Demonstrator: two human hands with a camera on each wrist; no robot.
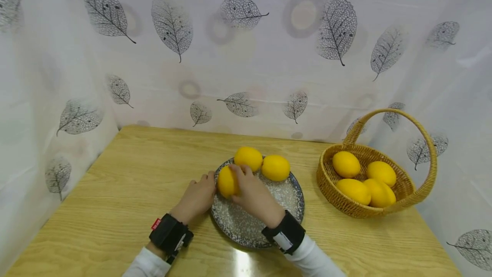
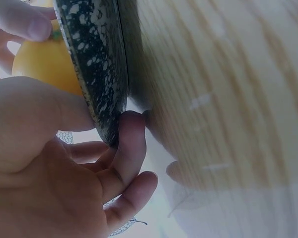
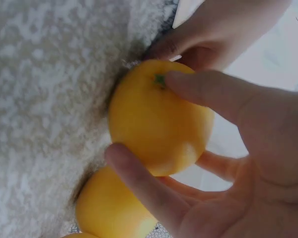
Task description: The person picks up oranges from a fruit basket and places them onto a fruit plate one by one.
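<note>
Right hand grips a lemon on the speckled plate, lower centre of the head view.

Fingers and thumb curl round the lemon, which rests at the plate's left edge. Left hand pinches the plate rim, thumb on top and fingers beneath. Two more lemons sit touching at the plate's far side. Wicker basket, right of frame, holds four lemons. All on a wooden table.

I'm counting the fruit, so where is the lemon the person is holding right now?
In the head view, the held lemon sits at the left edge of the speckled plate, gripped by the right hand, with the left hand beside it at the rim.
</note>
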